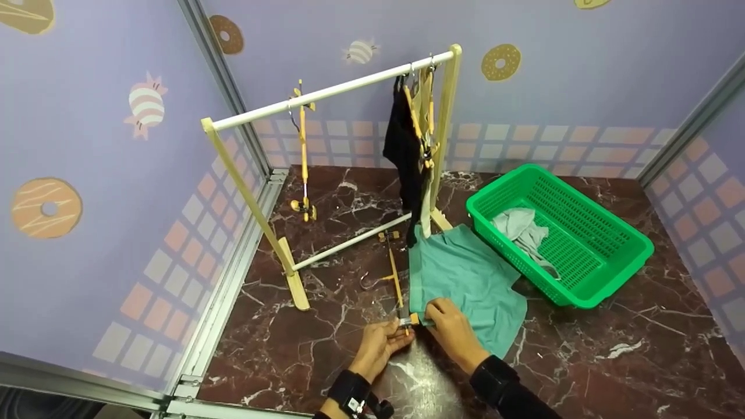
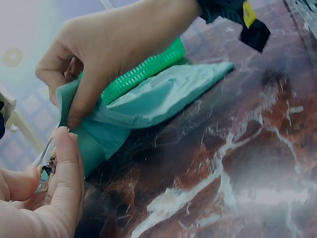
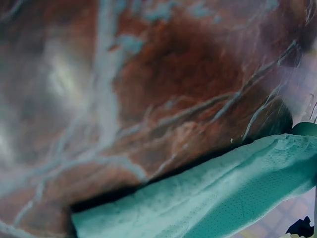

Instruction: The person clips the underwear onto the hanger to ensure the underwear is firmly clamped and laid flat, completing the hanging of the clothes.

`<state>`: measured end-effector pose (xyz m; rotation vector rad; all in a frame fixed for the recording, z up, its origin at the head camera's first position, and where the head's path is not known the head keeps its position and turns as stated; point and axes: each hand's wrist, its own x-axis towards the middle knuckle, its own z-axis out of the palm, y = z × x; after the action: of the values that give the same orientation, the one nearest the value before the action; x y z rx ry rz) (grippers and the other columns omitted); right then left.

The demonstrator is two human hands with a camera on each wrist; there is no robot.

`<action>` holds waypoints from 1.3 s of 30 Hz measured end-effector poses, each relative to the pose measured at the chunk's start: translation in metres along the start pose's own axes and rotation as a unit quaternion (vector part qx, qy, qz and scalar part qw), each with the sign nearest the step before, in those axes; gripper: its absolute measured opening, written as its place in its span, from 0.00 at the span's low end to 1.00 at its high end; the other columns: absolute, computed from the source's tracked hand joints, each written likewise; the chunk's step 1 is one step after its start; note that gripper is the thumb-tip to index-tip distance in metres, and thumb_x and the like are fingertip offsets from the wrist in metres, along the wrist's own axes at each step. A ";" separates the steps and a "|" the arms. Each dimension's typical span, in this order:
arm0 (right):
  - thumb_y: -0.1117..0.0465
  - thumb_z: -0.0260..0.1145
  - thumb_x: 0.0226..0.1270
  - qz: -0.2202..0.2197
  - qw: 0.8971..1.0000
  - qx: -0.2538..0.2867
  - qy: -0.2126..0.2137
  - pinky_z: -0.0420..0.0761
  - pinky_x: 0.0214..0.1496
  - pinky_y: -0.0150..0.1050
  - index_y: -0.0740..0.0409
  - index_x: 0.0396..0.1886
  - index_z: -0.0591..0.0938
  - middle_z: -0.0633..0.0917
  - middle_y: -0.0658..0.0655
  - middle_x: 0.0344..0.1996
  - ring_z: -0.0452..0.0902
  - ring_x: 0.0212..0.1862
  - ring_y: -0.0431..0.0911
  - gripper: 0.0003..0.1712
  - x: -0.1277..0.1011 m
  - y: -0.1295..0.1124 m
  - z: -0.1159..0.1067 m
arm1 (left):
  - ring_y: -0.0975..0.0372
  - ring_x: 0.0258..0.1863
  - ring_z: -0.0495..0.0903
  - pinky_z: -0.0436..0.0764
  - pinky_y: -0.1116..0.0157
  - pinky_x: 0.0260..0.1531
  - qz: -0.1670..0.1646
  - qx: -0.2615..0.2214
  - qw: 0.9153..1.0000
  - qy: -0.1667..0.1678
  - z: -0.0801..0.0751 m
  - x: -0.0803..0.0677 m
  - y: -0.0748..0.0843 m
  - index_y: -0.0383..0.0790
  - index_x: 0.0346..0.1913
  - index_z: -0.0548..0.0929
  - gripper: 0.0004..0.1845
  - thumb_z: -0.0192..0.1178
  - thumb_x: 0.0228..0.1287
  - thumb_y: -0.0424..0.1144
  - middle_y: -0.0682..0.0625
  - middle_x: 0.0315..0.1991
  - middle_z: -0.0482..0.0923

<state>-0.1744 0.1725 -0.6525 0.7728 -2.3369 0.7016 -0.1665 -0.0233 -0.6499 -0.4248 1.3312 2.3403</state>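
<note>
A teal pair of shorts (image 1: 465, 273) lies spread on the dark marbled surface, its straight waistband edge facing left. Beside that edge lies a yellow clip hanger (image 1: 394, 273), hook pointing left. My left hand (image 1: 375, 346) pinches the clip (image 2: 47, 168) at the hanger's near end between thumb and fingers. The right hand (image 1: 453, 329) grips the near corner of the waistband, lifted slightly and close to the clip. In the left wrist view the raised fabric edge shows between thumb and fingers. The right wrist view shows the shorts but not the hand itself.
A wooden garment rack (image 1: 253, 203) stands behind, with an empty clip hanger (image 1: 304, 157) on its left. Dark clothing (image 1: 403, 148) and more hangers hang at its right end. A green basket (image 1: 605, 291) at right holds a crumpled grey cloth (image 1: 521, 230).
</note>
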 end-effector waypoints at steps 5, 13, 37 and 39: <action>0.78 0.83 0.37 -0.012 1.000 0.010 -0.003 0.82 0.39 0.36 0.56 0.29 0.76 0.80 0.51 0.37 0.75 0.40 0.45 0.27 -0.001 -0.004 0.004 | 0.55 0.34 0.88 0.88 0.59 0.46 -0.003 -0.001 1.000 0.012 -0.001 -0.001 0.000 0.15 0.52 0.77 0.14 0.54 0.75 0.29 0.39 0.32 0.86; 0.82 0.80 0.35 -0.017 0.999 0.025 -0.021 0.82 0.40 0.36 0.58 0.33 0.75 0.76 0.52 0.36 0.76 0.40 0.45 0.29 -0.005 -0.012 0.005 | 0.59 0.30 0.87 0.89 0.63 0.41 0.000 0.005 1.000 0.007 -0.001 -0.003 -0.001 0.15 0.50 0.78 0.14 0.54 0.75 0.29 0.43 0.30 0.86; 0.67 0.65 0.70 0.184 0.961 0.087 -0.188 0.85 0.47 0.50 0.65 0.50 0.80 0.81 0.61 0.46 0.80 0.46 0.54 0.11 0.051 0.042 -0.007 | 0.60 0.19 0.82 0.89 0.59 0.28 0.018 0.253 0.965 -0.063 -0.006 -0.014 0.005 0.20 0.57 0.72 0.16 0.52 0.78 0.32 0.39 0.26 0.79; 0.71 0.66 0.67 0.184 0.965 0.067 -0.175 0.83 0.49 0.54 0.67 0.47 0.80 0.80 0.64 0.44 0.80 0.47 0.59 0.10 0.062 0.054 -0.002 | 0.60 0.17 0.81 0.89 0.58 0.24 0.035 0.298 0.952 -0.060 -0.005 -0.014 0.005 0.22 0.59 0.71 0.16 0.53 0.76 0.31 0.38 0.25 0.80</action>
<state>-0.2501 0.1891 -0.6265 0.5575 -2.8215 0.9525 -0.1566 -0.0321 -0.6427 -0.0439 1.9103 1.8426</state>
